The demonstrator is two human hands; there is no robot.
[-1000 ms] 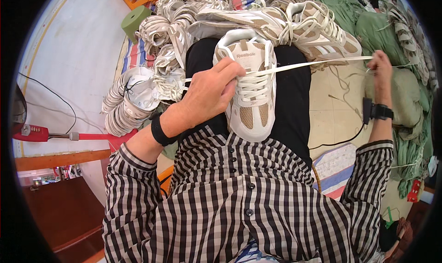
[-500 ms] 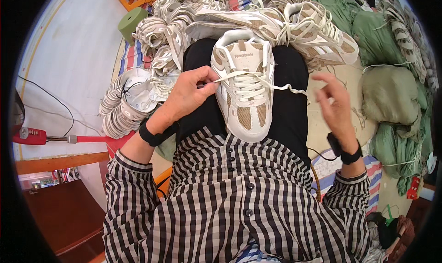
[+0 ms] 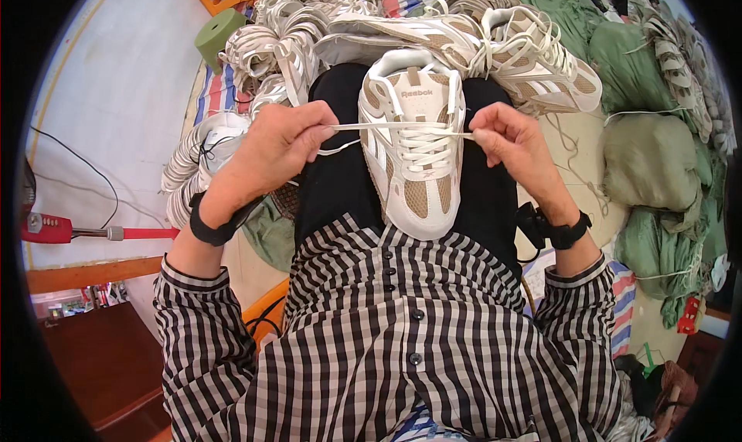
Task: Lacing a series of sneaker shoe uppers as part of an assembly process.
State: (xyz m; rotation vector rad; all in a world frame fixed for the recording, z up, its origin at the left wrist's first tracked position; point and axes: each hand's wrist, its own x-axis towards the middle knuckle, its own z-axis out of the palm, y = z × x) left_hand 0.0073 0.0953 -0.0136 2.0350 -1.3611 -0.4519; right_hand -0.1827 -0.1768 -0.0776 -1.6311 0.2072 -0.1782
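Note:
A beige and white sneaker [image 3: 418, 210] rests on my black-trousered thighs, its toe pointing toward me. White shoelace [image 3: 371, 125] runs through its lower eyelets and stretches out to both sides. My left hand [image 3: 287, 142] pinches the lace on the left, with a loose tail hanging below the fingers. On the right, my right hand [image 3: 510, 139] pinches the other stretch of lace close beside the shoe. Both fists are closed and the lace is drawn nearly straight across the tongue. The upper eyelets by the collar have no lace in them.
Beyond my knees lie a laced sneaker [image 3: 541, 63] and another sneaker on its side [image 3: 410, 34]. Bundled shoe uppers [image 3: 267, 51] pile up at the far left beside a green stool [image 3: 220, 38]. Green sacks [image 3: 649, 160] line the right. A red-handled tool [image 3: 50, 228] is at left.
My right hand has come left and taken hold of the lace. My left hand has pulled outward to the left, drawing the lace straight.

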